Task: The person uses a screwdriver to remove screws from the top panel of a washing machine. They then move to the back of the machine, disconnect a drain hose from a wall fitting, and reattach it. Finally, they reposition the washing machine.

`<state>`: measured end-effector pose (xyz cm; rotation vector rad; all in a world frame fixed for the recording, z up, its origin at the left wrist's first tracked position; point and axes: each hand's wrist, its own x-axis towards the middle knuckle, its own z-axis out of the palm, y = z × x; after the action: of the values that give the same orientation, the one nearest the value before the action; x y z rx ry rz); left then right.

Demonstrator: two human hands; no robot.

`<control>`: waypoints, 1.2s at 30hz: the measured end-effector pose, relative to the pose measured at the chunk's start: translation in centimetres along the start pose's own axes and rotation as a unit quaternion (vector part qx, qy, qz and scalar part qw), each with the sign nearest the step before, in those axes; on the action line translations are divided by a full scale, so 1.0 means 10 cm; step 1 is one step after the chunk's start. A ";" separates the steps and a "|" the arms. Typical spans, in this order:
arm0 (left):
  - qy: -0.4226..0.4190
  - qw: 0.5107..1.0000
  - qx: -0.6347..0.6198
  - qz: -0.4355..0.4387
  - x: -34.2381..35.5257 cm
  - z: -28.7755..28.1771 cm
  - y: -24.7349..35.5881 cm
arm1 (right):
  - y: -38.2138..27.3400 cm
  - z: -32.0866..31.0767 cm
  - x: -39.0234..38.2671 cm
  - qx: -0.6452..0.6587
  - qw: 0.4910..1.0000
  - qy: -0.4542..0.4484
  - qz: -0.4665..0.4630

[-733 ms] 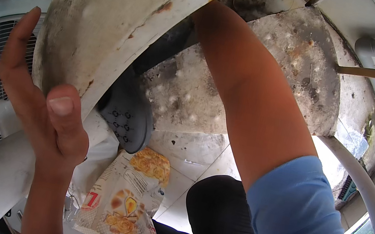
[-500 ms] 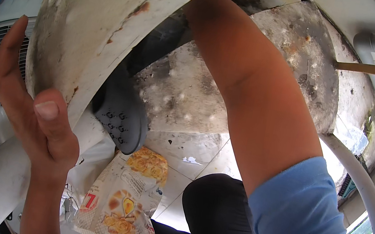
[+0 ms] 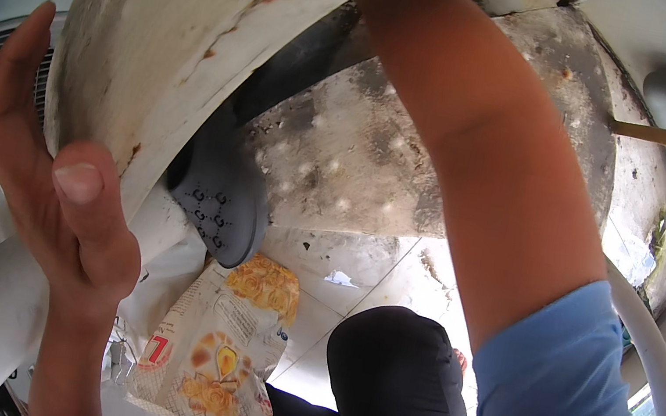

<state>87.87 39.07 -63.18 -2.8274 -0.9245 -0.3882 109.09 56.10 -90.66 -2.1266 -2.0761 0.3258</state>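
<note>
**Bare Arm Reaches Behind Rusted Rim, Far End Hidden From View**

The wearer's right forearm stretches toward 12 o'clock and disappears behind the curved rim of a rust-marked white panel, which fills my view from 9 to 12 o'clock. Watching from a distance, I cannot see the right hand, nor tell whether it grips anything. Toward 9 o'clock the left hand is spread, fingers extended and thumb raised, at the panel's outer edge; it clasps nothing that I can make out, and I cannot confirm how firmly it touches.

My chief worry is that rim: cracked and rusted toward 11 o'clock, it could scrape bare skin if the arm were pulled back fast. With the right hand hidden from me, a snag or slip could go unnoticed. Should the panel be loose, it might tilt, as the spread left hand looks poorly placed to check it. At 9 o'clock, nearer the middle, a grey shoe overlaps the top of a printed plastic bag at 7 o'clock; a nudge could slide the bag across the tiled floor. The dark-clad knee at 5 o'clock may crowd a sudden retreat.
</note>
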 end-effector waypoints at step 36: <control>0.022 0.995 -0.086 -0.051 -0.01 0.00 0.03 | 0.00 -0.16 0.24 0.135 0.964 0.134 0.186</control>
<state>87.98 38.73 -63.24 -2.9176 -1.0784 -0.5668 109.54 58.57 -89.22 -2.2339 -1.3962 0.3209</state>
